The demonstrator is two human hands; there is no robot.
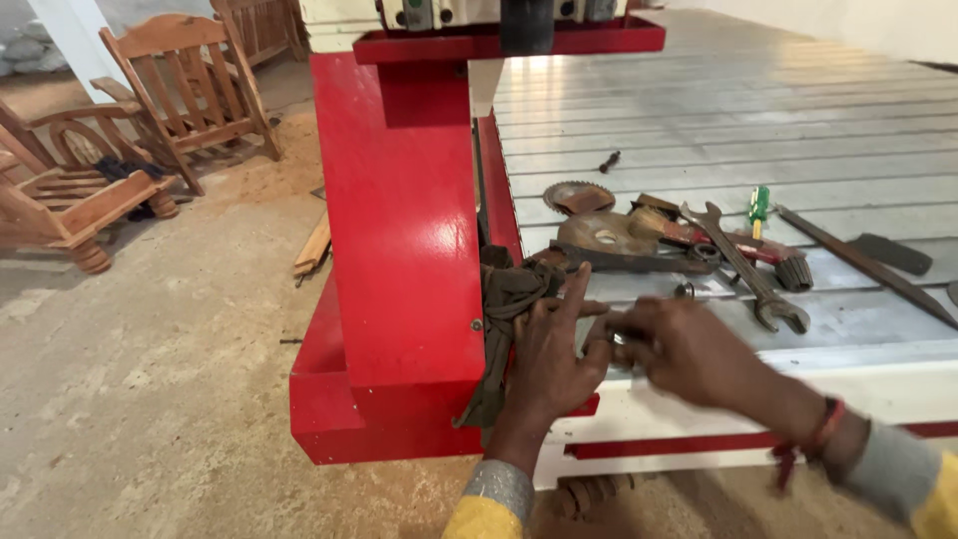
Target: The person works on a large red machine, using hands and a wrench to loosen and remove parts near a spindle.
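Left hand [547, 351]: fingers spread, index finger extended toward the table. The palm lies against a dark rag [504, 324] that hangs over the table edge beside the red column [404, 230]. The hand grips nothing.

Right hand [684, 349]: fingers curled around a small shiny metal part [621, 340], pinched at the fingertips. The part is mostly covered; its kind cannot be told. The two hands are close together, the right fingertips touching or almost touching the left hand. A red thread [823, 427] circles the right wrist. Both sleeves are grey with yellow.

Position: both hands are at the near left corner of the ribbed metal table [758, 110], above its white edge.

Tools on the table, just beyond the hands:
- a rusty flat plate [619, 245] with a round hole
- a toothed saw disc [577, 197], behind the plate
- a long spanner [743, 265], lying diagonally
- a green screwdriver [758, 210]
- a long flat file [863, 265], at the right
- a small bolt [609, 161], farther back and apart from the rest

Surroundings: the column stands on a red base, left of the table. A wood offcut [313, 247] lies on the dusty concrete floor beside the column. Wooden chairs [190, 85] stand at the far left.
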